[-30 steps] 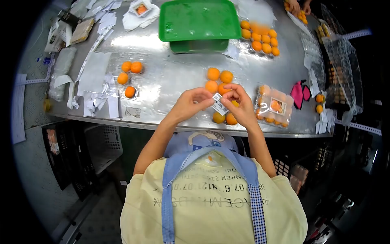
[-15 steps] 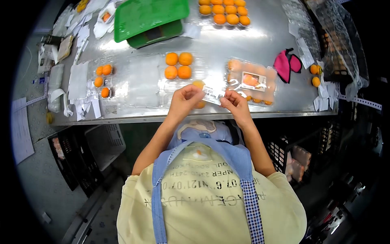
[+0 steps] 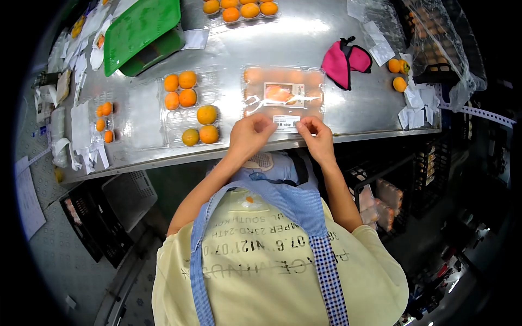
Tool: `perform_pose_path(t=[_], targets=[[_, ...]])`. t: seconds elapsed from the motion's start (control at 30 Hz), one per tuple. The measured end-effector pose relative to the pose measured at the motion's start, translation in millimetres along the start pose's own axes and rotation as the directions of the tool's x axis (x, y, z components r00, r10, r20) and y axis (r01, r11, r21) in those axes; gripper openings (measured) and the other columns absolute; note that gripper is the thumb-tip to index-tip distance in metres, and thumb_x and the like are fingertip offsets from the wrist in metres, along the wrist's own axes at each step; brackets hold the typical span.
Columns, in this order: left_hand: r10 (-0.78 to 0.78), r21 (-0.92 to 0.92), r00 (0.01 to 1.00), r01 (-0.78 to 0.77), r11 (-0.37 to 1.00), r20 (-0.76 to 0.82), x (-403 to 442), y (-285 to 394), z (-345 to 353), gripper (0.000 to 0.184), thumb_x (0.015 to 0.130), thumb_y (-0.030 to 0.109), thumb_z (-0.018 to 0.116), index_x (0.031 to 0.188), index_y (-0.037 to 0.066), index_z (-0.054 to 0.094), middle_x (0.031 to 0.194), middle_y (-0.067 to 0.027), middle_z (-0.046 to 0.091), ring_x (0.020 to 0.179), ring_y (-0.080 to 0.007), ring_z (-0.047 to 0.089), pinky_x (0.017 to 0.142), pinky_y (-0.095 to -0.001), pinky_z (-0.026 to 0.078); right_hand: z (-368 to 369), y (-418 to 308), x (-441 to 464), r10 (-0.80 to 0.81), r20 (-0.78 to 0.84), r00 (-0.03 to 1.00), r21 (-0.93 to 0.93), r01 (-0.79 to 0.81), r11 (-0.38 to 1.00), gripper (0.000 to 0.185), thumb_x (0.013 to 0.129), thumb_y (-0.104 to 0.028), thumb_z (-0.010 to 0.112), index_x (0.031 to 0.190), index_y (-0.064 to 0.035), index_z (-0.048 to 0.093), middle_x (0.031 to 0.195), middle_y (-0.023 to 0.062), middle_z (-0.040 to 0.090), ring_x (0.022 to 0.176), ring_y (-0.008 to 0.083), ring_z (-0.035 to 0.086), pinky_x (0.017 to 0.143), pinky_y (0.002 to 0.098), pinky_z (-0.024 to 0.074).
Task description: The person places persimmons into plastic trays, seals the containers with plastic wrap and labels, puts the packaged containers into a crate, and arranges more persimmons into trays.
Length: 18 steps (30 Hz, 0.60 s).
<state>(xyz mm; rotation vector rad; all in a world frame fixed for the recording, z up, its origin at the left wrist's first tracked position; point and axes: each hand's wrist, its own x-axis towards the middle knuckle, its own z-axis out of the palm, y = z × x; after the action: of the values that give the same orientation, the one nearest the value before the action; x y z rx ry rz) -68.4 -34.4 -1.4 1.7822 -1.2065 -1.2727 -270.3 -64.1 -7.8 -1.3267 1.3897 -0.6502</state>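
My left hand (image 3: 253, 133) and my right hand (image 3: 317, 137) pinch the two ends of a small white printed label (image 3: 286, 124). It lies over the near edge of a closed clear plastic fruit box (image 3: 254, 103); whether it touches the lid, I cannot tell. Round orange fruits show through that lid, which bears a picture label (image 3: 284, 94) in its middle. Left of my hands sits an open clear tray (image 3: 176, 130) with several bare orange fruits (image 3: 207, 114) in it.
A green plastic basket (image 3: 144, 32) stands far left on the metal table (image 3: 228, 54). Another fruit tray (image 3: 242, 12) is at the back. Right of the box lies a pink and black cloth item (image 3: 341, 61). Loose fruits (image 3: 399, 84) and paper scraps (image 3: 416, 103) lie at the right.
My view has swung right. Both hands, holding the label, have moved from beside the open tray to the near edge of the closed fruit box.
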Motion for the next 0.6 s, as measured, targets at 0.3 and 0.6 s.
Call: perform_pose_path(t=[0.3,0.6], targets=[[0.051,0.227,0.993,-0.025,0.974,-0.11,23,9,53,0.021,0.078,0.026,0.069,0.072,0.005,0.066,0.059,-0.0025,0.062,0.053,-0.0134,0.058,0.053,-0.0286,0.045,-35,31,33,-0.057,-0.074,0.996,-0.16,0.045,0.986,0.02,0.079,-0.022,0.071,0.08,-0.0031,0.066,0.064,0.0031,0.056,0.057,0.0118,0.049,0.056,0.0271,0.0419],[-0.049,0.305,0.995,0.072,0.95,-0.082,30,21,57,0.023,0.077,0.03,0.066,0.073,0.007,0.068,0.069,-0.0098,0.067,0.067,-0.0295,0.065,0.064,-0.0408,0.05,-38,32,39,-0.093,-0.082,0.992,-0.221,0.073,0.973,0.018,0.076,-0.02,0.071,0.072,-0.0038,0.063,0.064,0.0055,0.057,0.056,0.0166,0.053,0.055,0.0304,0.043]])
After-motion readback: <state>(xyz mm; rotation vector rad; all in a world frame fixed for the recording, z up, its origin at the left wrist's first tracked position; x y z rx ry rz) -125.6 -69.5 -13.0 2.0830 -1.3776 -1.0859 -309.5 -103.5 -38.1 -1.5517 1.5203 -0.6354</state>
